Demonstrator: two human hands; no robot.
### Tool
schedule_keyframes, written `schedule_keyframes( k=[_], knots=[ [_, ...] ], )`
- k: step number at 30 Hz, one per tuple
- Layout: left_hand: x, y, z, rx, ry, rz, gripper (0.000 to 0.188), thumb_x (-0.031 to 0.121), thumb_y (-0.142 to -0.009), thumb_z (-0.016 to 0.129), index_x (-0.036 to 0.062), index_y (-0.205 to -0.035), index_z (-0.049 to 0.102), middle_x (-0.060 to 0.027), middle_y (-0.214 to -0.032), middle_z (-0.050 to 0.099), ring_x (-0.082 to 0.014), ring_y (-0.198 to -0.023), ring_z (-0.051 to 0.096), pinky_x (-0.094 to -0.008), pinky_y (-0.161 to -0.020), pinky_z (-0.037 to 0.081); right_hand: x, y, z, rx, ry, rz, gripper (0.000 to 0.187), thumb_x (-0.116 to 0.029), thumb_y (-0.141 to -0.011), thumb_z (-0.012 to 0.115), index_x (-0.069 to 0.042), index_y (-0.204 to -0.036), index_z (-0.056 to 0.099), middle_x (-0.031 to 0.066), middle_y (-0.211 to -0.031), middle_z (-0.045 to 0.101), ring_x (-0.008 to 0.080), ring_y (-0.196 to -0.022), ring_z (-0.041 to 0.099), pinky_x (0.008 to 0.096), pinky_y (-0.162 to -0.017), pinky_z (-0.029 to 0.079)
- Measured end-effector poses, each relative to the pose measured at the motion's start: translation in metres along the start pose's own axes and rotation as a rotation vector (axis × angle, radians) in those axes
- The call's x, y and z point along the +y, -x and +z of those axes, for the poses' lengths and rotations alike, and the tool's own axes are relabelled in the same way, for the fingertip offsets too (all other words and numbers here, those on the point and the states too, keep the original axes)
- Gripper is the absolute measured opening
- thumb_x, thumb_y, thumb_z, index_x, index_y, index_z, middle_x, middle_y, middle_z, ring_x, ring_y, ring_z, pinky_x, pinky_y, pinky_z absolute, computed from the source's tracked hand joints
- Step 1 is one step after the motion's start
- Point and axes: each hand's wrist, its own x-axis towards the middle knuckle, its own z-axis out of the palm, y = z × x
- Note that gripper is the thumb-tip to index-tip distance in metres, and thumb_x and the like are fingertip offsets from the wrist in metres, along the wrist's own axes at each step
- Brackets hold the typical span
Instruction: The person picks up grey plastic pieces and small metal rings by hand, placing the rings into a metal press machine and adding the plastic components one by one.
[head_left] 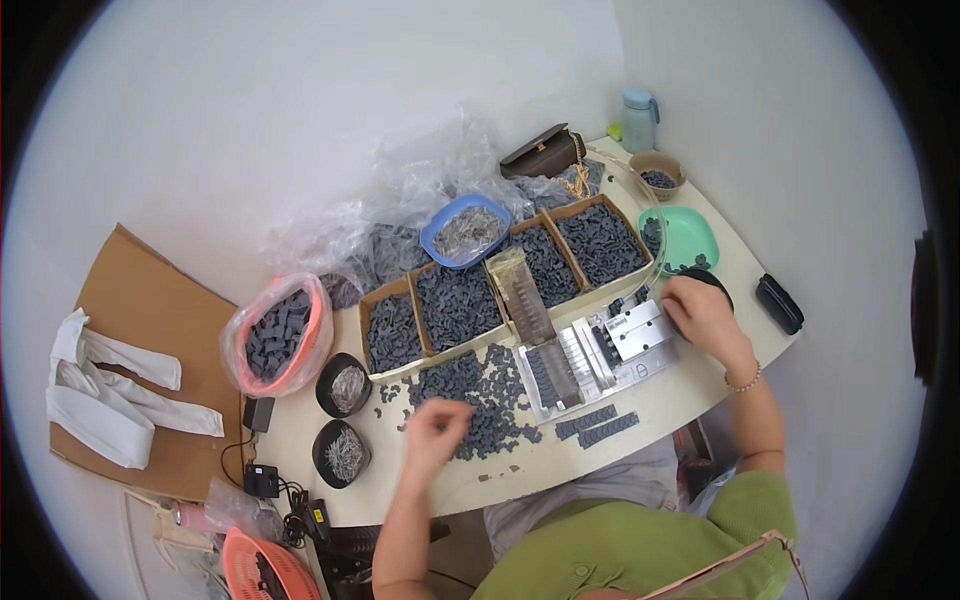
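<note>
My left hand [437, 435] is closed in a pinch over the left edge of a loose pile of small dark grey plastic pieces [490, 420]. Whatever its fingers hold is too small to make out. At the right end of a silver metal jig [640, 332], my right hand [697, 315] has its fingers curled together, and what they grip is hidden. Beside that hand is a black bowl [712, 284], partly covered. A clear plastic block [520, 295] stretches from the box onto the jig. Short strips of joined grey pieces [607, 430] lie in front of the jig.
Behind the pile stands a cardboard box [428, 352] with several compartments of grey pieces. A blue tray [433, 250] of metal pins sits behind it. Two black bowls [325, 385] of pins are at left, near a pink basket [322, 345]. A green tray [700, 235] is at right.
</note>
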Motion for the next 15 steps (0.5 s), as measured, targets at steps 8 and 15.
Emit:
schedule_keyframes(
  k=[8, 15],
  knots=[
    [0.032, -0.027, 0.112, -0.032, -0.564, 0.742, 0.014, 0.003, -0.068, 0.071, 0.0062, -0.079, 0.064, -0.0065, -0.097, 0.064, -0.0265, -0.093, 0.058, -0.0390, -0.082, 0.043, -0.060, -0.002, 0.049, -0.192, -0.193, -0.457, 0.014, -0.006, -0.076, 0.067, -0.004, -0.089, 0.063, 0.0110, -0.085, 0.060, 0.0291, -0.083, 0.060, 0.0376, -0.071, 0.049],
    [0.031, -0.012, 0.107, -0.070, -0.902, 0.843, 0.023, 0.013, -0.074, 0.068, 0.0042, -0.095, 0.067, -0.0113, -0.111, 0.061, -0.0278, -0.101, 0.056, -0.0430, -0.090, 0.042, -0.068, 0.002, 0.087, -0.212, -0.074, -0.648, 0.014, -0.010, -0.073, 0.061, -0.005, -0.085, 0.063, 0.0084, -0.085, 0.058, 0.0261, -0.083, 0.060, 0.0350, -0.074, 0.050]
  ],
)
